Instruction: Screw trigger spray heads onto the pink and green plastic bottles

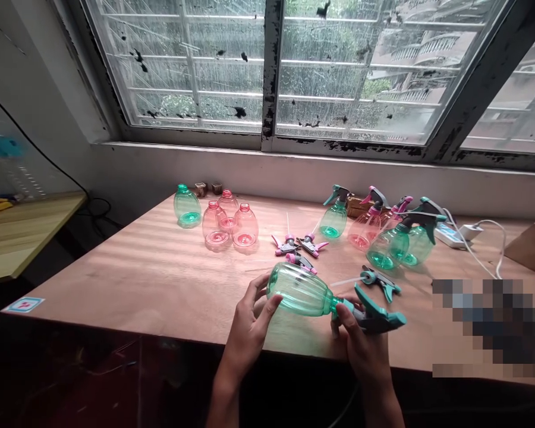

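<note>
Indoors | wooden table (160, 285) below window (196, 71) | left hand (251, 318) grips green bottle (299, 290) | right hand (361, 342) grasps spray head (380, 318)

Nothing legible, the blue-bordered sticker (25, 305) on the tabletop (129, 285) indistinct

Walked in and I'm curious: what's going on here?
Someone's left hand holds a sideways green bottle by its base end; the right hand grips the teal spray head at its neck. On the table, three pink bottles and one upright green bottle stand headless at left, sprayer-topped bottles at right. Loose pink spray heads and one loose teal head lie nearer.
</note>
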`<state>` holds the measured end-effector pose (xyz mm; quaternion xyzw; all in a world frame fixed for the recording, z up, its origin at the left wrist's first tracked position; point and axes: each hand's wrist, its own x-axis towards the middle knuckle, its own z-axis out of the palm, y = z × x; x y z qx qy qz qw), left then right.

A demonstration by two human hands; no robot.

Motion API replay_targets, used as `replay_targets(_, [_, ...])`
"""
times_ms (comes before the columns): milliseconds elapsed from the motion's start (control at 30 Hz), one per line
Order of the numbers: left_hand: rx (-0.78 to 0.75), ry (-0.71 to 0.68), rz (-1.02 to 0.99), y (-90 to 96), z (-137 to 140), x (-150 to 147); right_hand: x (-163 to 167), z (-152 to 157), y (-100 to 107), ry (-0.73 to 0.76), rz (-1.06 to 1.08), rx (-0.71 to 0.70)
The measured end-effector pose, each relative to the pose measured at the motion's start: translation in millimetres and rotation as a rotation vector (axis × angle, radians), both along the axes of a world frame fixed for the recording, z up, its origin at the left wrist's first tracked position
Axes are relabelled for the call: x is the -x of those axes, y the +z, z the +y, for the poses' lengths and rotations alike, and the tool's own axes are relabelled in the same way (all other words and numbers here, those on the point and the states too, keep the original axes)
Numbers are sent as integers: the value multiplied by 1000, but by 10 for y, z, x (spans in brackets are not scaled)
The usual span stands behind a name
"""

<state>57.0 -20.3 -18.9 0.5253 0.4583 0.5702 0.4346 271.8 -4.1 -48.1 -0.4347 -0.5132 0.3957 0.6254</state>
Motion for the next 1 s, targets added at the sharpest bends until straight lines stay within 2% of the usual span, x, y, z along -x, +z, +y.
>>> replay_targets(233, [-8,-39,8,-49,6,-2,-10,-4,-46,-76,24,5])
replay_targets(433, [27,-43,16,-29,1,23,-14,9,-19,-56,34,-43])
replay_targets(567, [-40,-72,38,38,14,12,31,-37,38,2,-53,-57])
replay_targets(667, [-69,-66,77,53,17,1,65,-60,54,-31,-30,-35])
replay_targets(867, [-106,-85,132,41,10,22,-22,3,-55,-29,-33,-23])
replay_targets(1000, [-53,-134,88,52,-15,18,-52,21,-104,-56,-1,-21])
